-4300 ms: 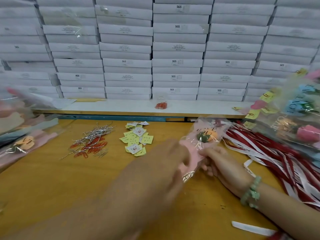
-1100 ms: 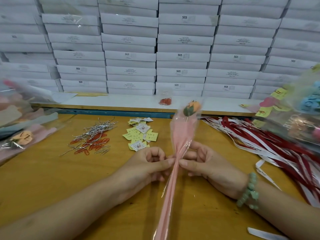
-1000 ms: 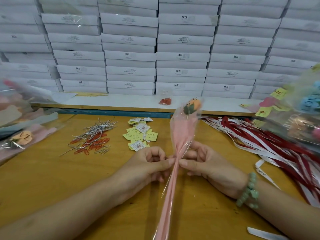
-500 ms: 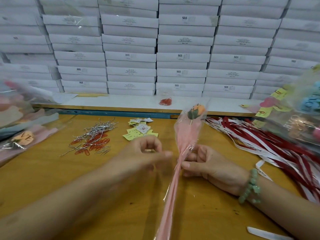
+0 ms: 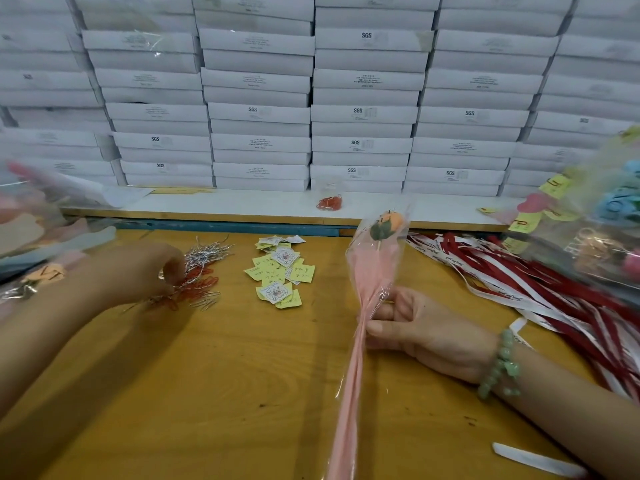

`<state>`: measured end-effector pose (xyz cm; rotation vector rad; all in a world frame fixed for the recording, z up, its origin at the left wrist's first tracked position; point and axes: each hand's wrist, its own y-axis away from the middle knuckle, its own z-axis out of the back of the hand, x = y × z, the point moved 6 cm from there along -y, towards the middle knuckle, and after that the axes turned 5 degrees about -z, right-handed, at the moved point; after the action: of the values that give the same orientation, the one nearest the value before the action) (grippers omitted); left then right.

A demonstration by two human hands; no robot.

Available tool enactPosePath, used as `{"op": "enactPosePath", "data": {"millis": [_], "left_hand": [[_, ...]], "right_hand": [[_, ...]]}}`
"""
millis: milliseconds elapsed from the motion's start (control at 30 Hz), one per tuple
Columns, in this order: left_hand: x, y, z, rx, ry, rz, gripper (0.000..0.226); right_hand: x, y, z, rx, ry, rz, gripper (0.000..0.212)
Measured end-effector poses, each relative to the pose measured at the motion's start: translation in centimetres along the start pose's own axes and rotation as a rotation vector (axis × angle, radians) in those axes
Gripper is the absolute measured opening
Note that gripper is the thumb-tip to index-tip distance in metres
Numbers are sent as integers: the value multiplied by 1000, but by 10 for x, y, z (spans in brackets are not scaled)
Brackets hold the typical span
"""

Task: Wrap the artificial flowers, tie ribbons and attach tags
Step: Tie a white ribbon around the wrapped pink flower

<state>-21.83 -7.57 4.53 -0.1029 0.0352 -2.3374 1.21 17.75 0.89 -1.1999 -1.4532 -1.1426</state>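
Observation:
An orange artificial flower [image 5: 390, 221] stands upright inside a pink and clear wrapper [image 5: 372, 271]. My right hand [image 5: 412, 323] grips the gathered neck of that wrapper just right of centre. My left hand [image 5: 145, 275] is out to the left, its fingertips down in the pile of silver twist ties and red paper clips [image 5: 201, 268]; whether it pinches one is hidden. Small yellow and white tags [image 5: 280, 271] lie in a loose heap between the two hands. Red and white ribbons [image 5: 519, 289] fan across the right of the wooden table [image 5: 242, 375].
Wrapped flowers are piled at the left edge [image 5: 38, 244] and the right edge [image 5: 595, 223]. White boxes [image 5: 363, 112] are stacked as a wall behind a white shelf, where a small bag of red clips [image 5: 330, 202] sits. A white ribbon strip [image 5: 533, 462] lies near my right forearm.
My left hand let go of the wrapper's neck and moved left to the pile of ties and clips. My right hand keeps holding the flower upright, now slightly further right.

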Motion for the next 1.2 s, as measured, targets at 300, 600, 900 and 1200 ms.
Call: {"op": "enactPosePath", "data": {"millis": [300, 600, 900, 1200], "left_hand": [[1, 0, 4, -73, -12, 34, 28], [31, -3, 32, -69, -339, 245, 27], [-77, 28, 87, -460, 488, -155, 14], [-206, 50, 12, 120, 1243, -228, 1]], "right_hand": [[0, 1, 1, 11, -14, -1, 34], [0, 1, 0, 11, -16, 6, 33], [0, -1, 1, 13, -18, 17, 34], [-1, -1, -1, 32, -44, 51, 29]]}}
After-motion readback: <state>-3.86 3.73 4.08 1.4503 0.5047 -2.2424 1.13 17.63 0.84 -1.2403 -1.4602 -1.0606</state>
